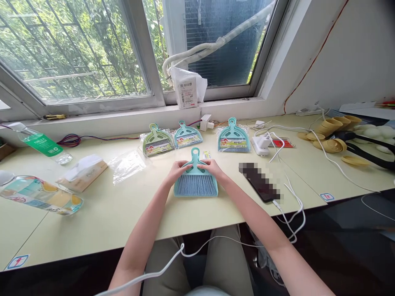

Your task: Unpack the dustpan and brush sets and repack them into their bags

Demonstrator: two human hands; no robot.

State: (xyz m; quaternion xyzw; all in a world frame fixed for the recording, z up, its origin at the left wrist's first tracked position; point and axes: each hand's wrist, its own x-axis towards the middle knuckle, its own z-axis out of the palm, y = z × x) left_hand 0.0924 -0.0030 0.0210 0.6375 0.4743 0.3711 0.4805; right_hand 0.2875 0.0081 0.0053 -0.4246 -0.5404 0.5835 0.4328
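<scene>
A small turquoise dustpan (175,193) lies on the table in front of me, its handle pointing toward the window. Nested in it is a matching hand brush (197,186) with grey-blue bristles facing me. My left hand (180,169) grips the set at its left shoulder, thumb on top. On the opposite side my right hand (213,167) holds it the same way, fingers closed round the edge. Both hands' lower fingers are partly hidden. Just behind the set lies a small printed label (207,155). To the left is a crumpled clear plastic bag (127,165).
Wrapped brush sets, one green (158,142), one blue (187,135) and one turquoise (233,137), line the back. Bottles (43,146) and a tissue pack (82,172) stand left. A phone (261,183), charger (261,144) and white cables are right. One cable crosses my lap.
</scene>
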